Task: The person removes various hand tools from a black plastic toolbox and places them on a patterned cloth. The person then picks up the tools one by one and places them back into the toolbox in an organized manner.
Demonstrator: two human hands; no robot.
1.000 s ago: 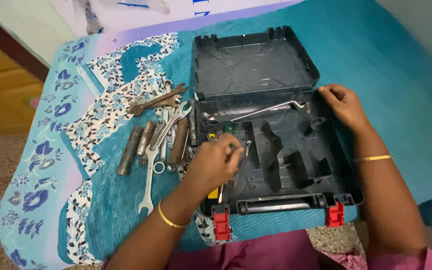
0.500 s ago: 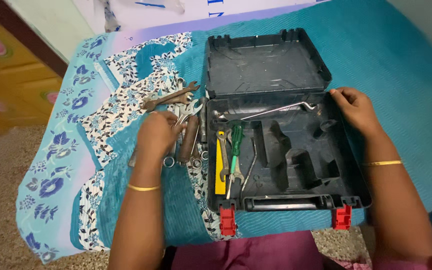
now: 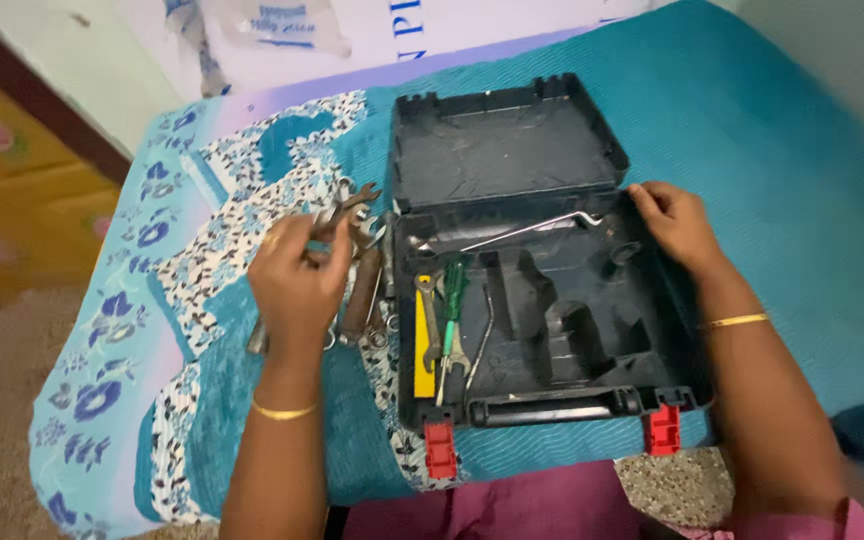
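Left hand (image 3: 297, 275) closes on a wrench (image 3: 340, 212) — right hand (image 3: 674, 222) rests half-curled on the toolbox (image 3: 592, 340) rim.

A white sack (image 3: 512, 25) with blue print and a clear plastic bag (image 3: 272, 25) lie behind the bed.

Teal bedspread (image 3: 772, 150) under toolcase (image 3: 512, 150), spanners (image 3: 362, 300)
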